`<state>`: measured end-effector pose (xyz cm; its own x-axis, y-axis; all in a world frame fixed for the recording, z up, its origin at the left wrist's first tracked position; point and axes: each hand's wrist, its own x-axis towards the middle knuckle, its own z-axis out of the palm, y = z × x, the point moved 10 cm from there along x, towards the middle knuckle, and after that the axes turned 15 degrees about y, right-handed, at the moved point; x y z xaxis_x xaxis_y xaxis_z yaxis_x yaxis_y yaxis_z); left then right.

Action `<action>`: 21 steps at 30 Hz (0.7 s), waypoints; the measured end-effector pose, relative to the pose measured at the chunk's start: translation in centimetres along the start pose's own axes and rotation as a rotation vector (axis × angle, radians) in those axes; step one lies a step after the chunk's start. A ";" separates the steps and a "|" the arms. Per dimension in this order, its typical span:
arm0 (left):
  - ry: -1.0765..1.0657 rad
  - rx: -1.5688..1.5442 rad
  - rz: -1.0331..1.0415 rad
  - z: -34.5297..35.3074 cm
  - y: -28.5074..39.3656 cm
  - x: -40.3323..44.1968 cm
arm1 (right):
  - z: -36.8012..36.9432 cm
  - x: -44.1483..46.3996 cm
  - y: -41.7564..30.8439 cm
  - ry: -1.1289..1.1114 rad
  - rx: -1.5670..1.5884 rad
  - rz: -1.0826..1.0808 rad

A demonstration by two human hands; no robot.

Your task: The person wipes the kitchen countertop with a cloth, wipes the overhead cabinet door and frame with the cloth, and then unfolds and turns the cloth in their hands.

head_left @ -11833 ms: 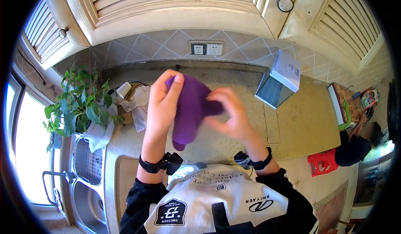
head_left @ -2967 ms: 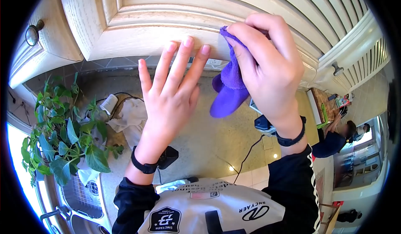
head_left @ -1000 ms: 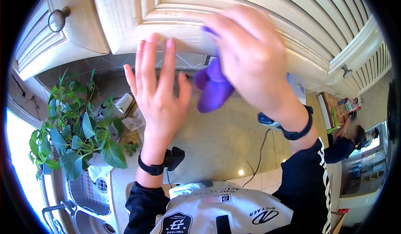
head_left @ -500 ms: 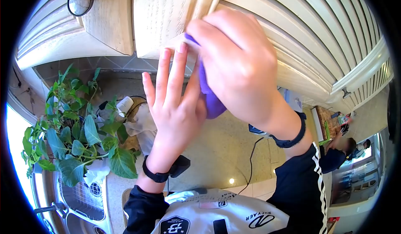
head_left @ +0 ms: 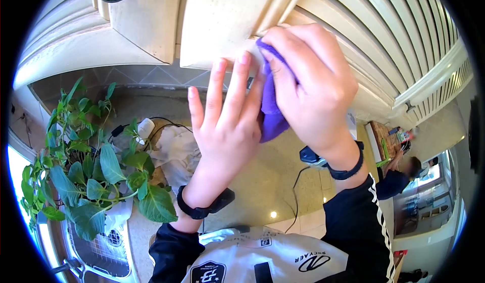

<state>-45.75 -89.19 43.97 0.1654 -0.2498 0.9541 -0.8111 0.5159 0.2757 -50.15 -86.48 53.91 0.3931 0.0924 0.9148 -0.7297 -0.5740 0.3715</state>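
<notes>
The right grip (head_left: pixel 318 88) is clenched on a purple cloth (head_left: pixel 273 119), by the cabinet door (head_left: pixel 220 28). Just beside it, the left grip (head_left: pixel 228 129) is empty, fingers spread. Farther left, a leafy plant (head_left: pixel 108 169) partly hides the sink (head_left: pixel 98 258); white fabric (head_left: pixel 177 149) lies crumpled on the surface (head_left: pixel 265 182).

Plant (head_left: pixel 109 164) beside sink (head_left: pixel 103 263), cabinets (head_left: pixel 217 23) above counter (head_left: pixel 262 182)

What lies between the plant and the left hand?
A crumpled white cloth on the countertop, plus a small white object nearer the plant than the left hand. The head view shows it.
</notes>
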 end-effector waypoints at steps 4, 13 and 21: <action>-0.014 -0.017 0.055 -0.1 0.0 -0.1 | -2.0 -1.0 1.9 -0.049 -0.072 0.125; -0.021 -0.039 -0.031 0.2 0.0 -0.4 | -0.2 0.4 -0.2 0.032 -0.052 0.087; -0.019 -0.057 -0.011 -0.3 1.0 0.1 | -3.9 -1.4 1.9 -0.016 -0.169 0.079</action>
<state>-46.42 -88.46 44.34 0.1630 -0.2706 0.9488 -0.7761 0.5586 0.2927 -54.23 -84.50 53.95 0.3385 0.0391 0.9401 -0.8419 -0.4337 0.3212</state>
